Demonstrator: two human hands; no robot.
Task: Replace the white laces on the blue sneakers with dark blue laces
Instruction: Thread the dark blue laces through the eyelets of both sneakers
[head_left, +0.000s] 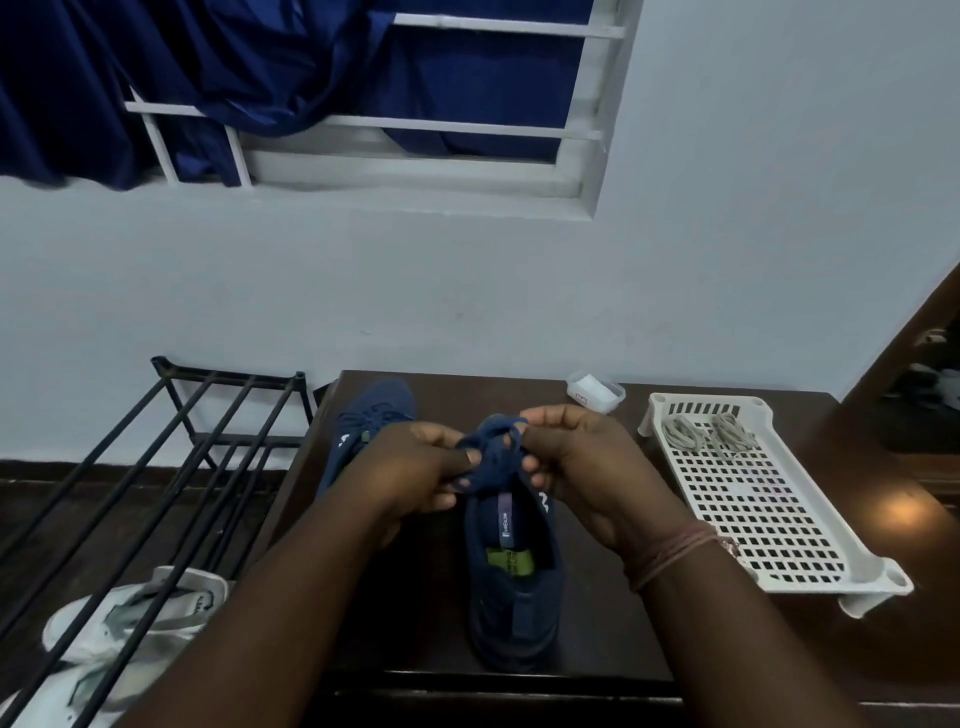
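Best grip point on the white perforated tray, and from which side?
Take the white perforated tray by its near right corner post, coming from the right. That raised rim is bare and overhangs the table edge; the old laces sit at the far end.

The room is dim with a cool, bluish cast. A warm orange glare spot sits on the dark surface (906, 512) at the right, reflecting a light that is out of frame. Both forearms and the sneaker (514, 571) sink into deep shadow, with detail lost. The wide-angle lens bends the window bars (457, 127) and the wall edges. The picture is slightly soft overall.
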